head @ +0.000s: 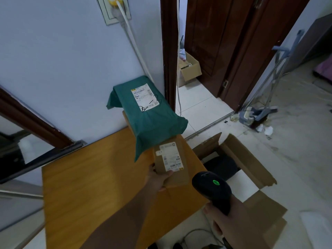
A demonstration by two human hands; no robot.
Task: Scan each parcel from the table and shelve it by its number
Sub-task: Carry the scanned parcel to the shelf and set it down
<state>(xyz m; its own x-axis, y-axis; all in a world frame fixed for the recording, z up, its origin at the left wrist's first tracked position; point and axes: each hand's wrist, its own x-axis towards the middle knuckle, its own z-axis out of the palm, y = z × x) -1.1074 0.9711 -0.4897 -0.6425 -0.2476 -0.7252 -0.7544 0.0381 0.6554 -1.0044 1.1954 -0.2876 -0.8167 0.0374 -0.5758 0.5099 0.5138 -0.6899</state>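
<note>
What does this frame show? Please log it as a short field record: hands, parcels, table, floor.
left hand: left hand grips the near end of the brown box parcel
right hand: right hand holds the black scanner, green light on, aimed toward the box label
parcels: green bag parcel lies on top of the brown box, handwritten mark on its label
table: wooden table against the wall
floor: open cardboard box right of the table

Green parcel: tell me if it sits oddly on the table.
Yes. The green parcel lies askew atop the brown box, its far end past the table edge, its wrap drooping over the box label.
</note>
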